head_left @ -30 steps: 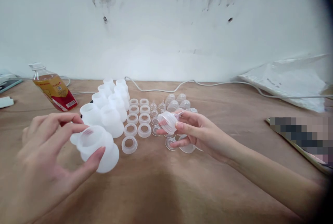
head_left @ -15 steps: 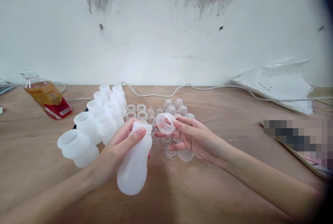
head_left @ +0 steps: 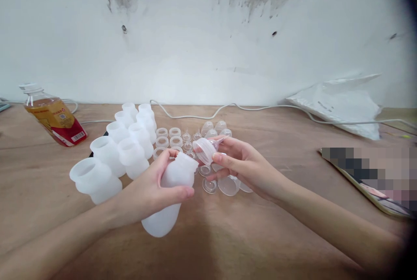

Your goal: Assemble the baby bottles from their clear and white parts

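Observation:
My left hand [head_left: 163,176] is wrapped round a frosted white baby bottle [head_left: 164,219], which tilts with its threaded mouth up and to the right. Close to that mouth, my right hand [head_left: 241,158] pinches a translucent screw ring with a clear nipple [head_left: 204,150] in it, the nipple pointing right. The ring and the bottle are apart. Behind the hands lie rows of loose screw rings [head_left: 162,142], clear nipples [head_left: 186,136] and clear domed caps [head_left: 207,128]; my right hand hides some of them.
Two rows of frosted bottles [head_left: 106,152] stand open on the left. Farther left is a drink bottle [head_left: 57,119]. A white cable [head_left: 192,117] runs along the wall, and a plastic bag [head_left: 339,106] lies at the back right. A flat, partly blurred item [head_left: 368,197] lies at the right.
My right hand has turned the screw ring, so the nipple now shows on its right side. My left hand has shifted its grip, with the thumb lower on the bottle.

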The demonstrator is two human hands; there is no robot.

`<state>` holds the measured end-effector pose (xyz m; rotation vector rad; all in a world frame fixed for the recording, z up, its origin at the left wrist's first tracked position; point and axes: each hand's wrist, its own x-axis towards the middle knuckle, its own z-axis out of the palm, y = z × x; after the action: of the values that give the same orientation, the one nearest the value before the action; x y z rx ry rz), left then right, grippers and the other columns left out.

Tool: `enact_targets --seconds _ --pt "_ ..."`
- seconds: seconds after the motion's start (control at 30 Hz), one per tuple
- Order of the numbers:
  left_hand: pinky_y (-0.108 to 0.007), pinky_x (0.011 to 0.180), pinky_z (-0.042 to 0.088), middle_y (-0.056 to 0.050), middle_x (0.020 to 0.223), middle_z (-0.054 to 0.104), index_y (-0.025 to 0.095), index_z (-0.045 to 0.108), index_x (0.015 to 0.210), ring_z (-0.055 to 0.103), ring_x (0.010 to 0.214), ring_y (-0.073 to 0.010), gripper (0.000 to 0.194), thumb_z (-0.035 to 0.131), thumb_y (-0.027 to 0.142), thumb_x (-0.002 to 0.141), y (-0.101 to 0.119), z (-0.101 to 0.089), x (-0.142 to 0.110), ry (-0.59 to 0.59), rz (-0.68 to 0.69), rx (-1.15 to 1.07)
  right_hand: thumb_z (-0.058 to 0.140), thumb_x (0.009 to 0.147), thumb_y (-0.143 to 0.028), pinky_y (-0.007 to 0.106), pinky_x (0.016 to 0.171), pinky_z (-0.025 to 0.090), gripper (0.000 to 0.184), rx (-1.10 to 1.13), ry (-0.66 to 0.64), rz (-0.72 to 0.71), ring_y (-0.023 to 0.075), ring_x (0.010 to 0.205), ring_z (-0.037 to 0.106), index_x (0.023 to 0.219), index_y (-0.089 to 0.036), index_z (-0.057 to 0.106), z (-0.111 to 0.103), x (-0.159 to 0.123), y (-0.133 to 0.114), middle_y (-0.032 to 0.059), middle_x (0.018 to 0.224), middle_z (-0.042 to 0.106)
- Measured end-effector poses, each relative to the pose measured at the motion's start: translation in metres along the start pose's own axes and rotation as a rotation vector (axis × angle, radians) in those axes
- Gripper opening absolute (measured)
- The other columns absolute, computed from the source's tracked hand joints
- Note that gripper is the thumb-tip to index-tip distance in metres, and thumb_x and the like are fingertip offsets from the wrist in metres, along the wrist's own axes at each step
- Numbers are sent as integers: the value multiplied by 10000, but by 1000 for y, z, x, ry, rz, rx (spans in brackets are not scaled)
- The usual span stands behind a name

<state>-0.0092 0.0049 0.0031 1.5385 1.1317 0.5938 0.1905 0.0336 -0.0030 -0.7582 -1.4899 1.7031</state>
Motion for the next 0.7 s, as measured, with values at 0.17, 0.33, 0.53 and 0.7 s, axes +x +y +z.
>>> enact_targets --seconds 0.17,0.33,0.53,0.7 --pt "-253 658 421 1 916 484 215 411 1035 483 798 -150 361 562 392 760 1 -3 1 -89 66 80 595 759 -203 264 688 530 218 -126 -22 -59 122 813 594 951 -164 500 0 1 2 56 1029 559" --pt "-228 660 409 28 882 515 231 483 957 508 814 -141 245 593 310 753 0 -5 3 -117 93 7 606 749 -193 260 702 513 258 -196 -71 -83 138 867 581 989 -167 514 -2 0 4 46 989 555" --pt "-225 582 410 -16 865 600 200 487 958 563 773 -160 341 622 391 710 14 -11 -1 -239 -158 -200 629 729 -167 249 709 507 322 -254 -168 -150 127 878 571 1034 -183 527 -10 0 1 33 972 578" --pt "-235 607 411 -1 851 594 199 479 936 552 769 -154 329 634 373 704 9 -7 -1 -168 -57 -50 651 710 -191 213 639 503 463 -333 -139 -111 92 765 568 1144 -234 495 -10 -2 4 14 974 566"
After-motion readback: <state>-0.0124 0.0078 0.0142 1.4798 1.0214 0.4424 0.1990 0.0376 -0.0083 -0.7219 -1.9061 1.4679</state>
